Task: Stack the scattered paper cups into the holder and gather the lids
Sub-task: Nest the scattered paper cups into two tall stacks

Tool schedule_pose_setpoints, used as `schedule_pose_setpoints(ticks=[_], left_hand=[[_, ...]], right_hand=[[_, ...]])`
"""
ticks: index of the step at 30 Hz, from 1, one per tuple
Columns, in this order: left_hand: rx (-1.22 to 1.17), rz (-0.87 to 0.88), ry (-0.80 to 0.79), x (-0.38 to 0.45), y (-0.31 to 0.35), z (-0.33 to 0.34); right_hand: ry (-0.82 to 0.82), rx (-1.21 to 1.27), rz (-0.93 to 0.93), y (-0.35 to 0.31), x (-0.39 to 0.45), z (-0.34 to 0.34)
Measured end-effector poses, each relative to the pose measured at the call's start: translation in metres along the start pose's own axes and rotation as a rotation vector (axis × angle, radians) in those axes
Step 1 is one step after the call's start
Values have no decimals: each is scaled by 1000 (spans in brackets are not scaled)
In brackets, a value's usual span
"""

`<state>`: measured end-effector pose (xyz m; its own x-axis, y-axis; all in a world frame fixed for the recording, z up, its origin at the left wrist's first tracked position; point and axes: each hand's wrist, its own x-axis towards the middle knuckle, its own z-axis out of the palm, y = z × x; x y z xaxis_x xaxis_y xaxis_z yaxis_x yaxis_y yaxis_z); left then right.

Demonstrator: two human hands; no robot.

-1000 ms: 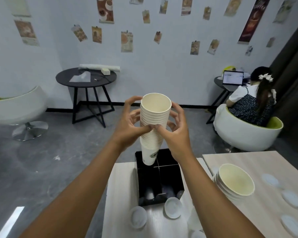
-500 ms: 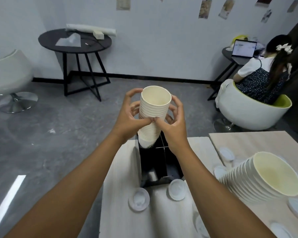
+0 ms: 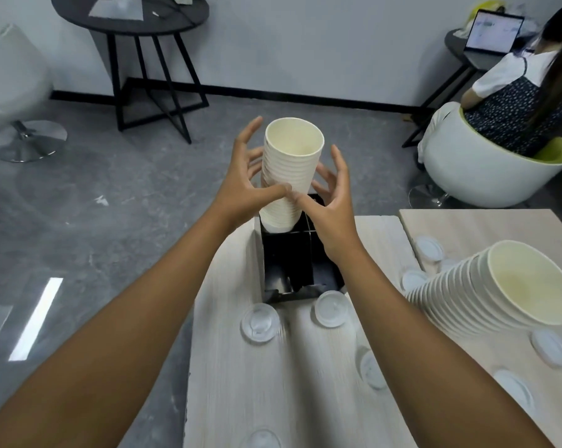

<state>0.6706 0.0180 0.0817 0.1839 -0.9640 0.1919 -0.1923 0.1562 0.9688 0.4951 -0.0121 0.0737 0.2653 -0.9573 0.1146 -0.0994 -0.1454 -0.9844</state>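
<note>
1. The light wooden table (image 3: 240,383) fills the near right of the view, with a second tabletop (image 3: 499,227) butted against it on the right.
2. A black holder (image 3: 292,263) stands at the table's far left end, divided into compartments.
3. The stack of paper cups (image 3: 289,176) leans a little, its base inside the holder's far left compartment; half a second ago only the base tip had reached the holder mouth, and a second ago it hung clear above.
4. A second stack of cups (image 3: 499,295) lies tipped on its side at the right (not yet in the holder).
5. The left hand (image 3: 244,189) and right hand (image 3: 331,208) flank the stack: fingers spread and mostly off the cups, thumbs touching the stack's near side. Earlier both clasped it firmly.
6. Clear lids (image 3: 260,323) lie scattered on both tabletops, one (image 3: 333,308) just beside the holder's near edge.
7. Step, as I judge it: seating the first stack. Next calls for letting go once it settles upright, then fetching the tipped stack and collecting the lids.
</note>
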Motion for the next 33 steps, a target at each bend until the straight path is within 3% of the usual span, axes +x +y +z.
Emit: schedule_pose_setpoints(ticks=[7,13,20,27,33], left_hand=[[3,-77,146,-102,13,-1],[17,-140,73,-217,30,44],[81,-156,74,-283,67,120],[97,-211,102,-306,76,205],[70,-173,177,-244,107,242]], right_hand=[[-33,-86,49,0,-81,-35],[-165,-85,74,-2,-176,-71],[-358,-102,27,-14,-247,-142],[-144,-19,39,4,-280,-263],[-103,3,-38,-5,-218,-295]])
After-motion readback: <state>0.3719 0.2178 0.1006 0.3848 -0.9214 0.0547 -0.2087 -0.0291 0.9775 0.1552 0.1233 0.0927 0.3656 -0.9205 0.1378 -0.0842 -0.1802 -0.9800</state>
